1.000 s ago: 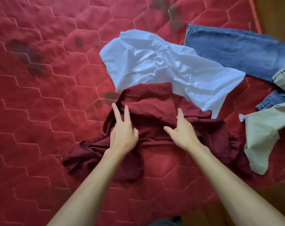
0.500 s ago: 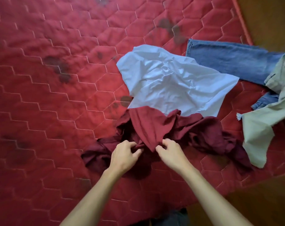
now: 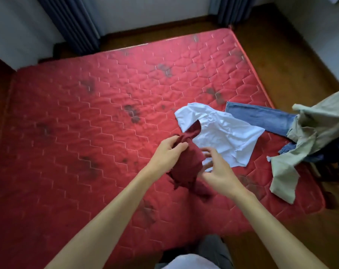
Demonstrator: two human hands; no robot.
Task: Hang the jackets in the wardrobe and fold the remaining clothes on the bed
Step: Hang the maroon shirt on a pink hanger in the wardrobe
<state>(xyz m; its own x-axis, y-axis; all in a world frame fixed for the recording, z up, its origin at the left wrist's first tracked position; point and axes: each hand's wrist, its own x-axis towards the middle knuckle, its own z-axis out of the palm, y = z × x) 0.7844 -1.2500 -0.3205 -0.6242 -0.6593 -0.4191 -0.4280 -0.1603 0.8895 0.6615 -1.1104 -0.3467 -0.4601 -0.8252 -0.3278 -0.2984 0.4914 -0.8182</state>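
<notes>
Maroon garment: bunched into a hanging wad, held above the red quilted bed, in front of the white shirt.
Left hand: fingers and thumb curled round the garment's upper part, gripping it; a flap of cloth sticks up beyond the hand.
Right hand: fingers loosely bent and spread at the garment's right side; blurred, so I cannot tell whether it pinches cloth.
Arms: both bare forearms reach forward and converge at the garment.
Other clothes: white shirt lies crumpled on the bed; jeans and a khaki garment lie near the bed's right edge.
</notes>
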